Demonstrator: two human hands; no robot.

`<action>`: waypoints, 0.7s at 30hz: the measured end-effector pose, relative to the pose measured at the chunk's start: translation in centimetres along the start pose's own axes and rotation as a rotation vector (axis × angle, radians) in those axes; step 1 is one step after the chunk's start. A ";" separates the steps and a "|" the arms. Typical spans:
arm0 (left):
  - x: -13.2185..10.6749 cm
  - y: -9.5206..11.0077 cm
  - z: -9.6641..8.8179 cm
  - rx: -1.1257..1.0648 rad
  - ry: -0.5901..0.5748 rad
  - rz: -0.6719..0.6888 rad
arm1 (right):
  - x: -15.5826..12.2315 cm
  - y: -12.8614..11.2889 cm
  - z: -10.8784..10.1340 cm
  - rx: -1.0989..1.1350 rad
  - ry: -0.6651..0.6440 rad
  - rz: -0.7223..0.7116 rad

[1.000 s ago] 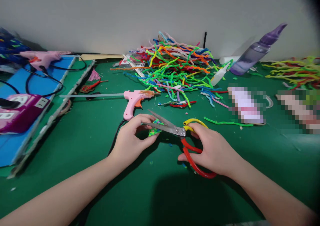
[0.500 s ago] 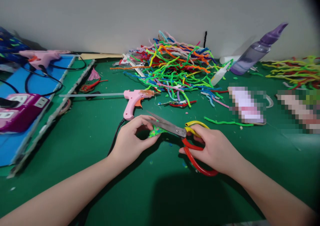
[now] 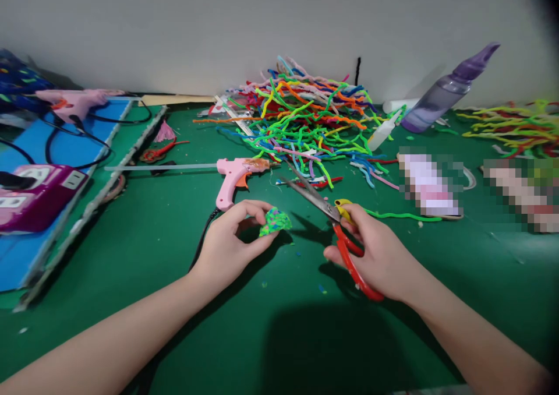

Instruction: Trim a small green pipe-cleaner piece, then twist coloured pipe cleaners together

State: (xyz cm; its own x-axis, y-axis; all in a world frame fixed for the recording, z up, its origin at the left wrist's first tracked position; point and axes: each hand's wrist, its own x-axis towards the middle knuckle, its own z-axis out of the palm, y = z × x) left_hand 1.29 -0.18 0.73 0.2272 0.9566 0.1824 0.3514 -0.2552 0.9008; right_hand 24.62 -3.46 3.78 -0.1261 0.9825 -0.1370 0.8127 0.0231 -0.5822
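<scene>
Between the thumb and fingers of my left hand [image 3: 238,235] is a small fuzzy green piece [image 3: 276,221] flecked with blue and pink. My right hand [image 3: 378,255] grips a pair of scissors [image 3: 325,205] by its handles, one yellow and one red. The scissor blades are slightly parted and point up and left, apart from the green piece. Just beyond my left hand lies a pink glue gun [image 3: 231,179] with a clear glue stick in its back. Tiny blue and green scraps [image 3: 322,289] lie on the green table below.
A heap of coloured pipe cleaners [image 3: 301,115] lies against the wall. A small white glue bottle [image 3: 383,134] and a purple bottle [image 3: 443,101] stand right of it. At left are a purple power strip [image 3: 43,200] and another pink glue gun [image 3: 72,103].
The scissors have moved right and away from the green piece, with the blades now angled further up. My left hand has barely moved, and more of the piece shows.
</scene>
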 end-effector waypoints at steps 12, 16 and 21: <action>0.0 -0.4 0.0 0.018 0.010 0.028 | 0.0 -0.2 0.8 -0.173 -0.053 -0.134; 0.0 -0.4 0.0 0.036 0.002 0.027 | 0.1 -0.2 0.8 -0.176 -0.056 -0.142; 0.0 -0.3 0.2 0.027 0.015 0.018 | 0.1 -0.2 0.7 -0.176 -0.063 -0.145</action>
State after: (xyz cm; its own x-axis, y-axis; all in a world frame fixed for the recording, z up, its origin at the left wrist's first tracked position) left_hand 1.34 -0.09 0.38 0.2203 0.9537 0.2048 0.3718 -0.2762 0.8862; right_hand 23.99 -3.53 3.31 -0.2791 0.9533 -0.1152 0.8694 0.1999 -0.4519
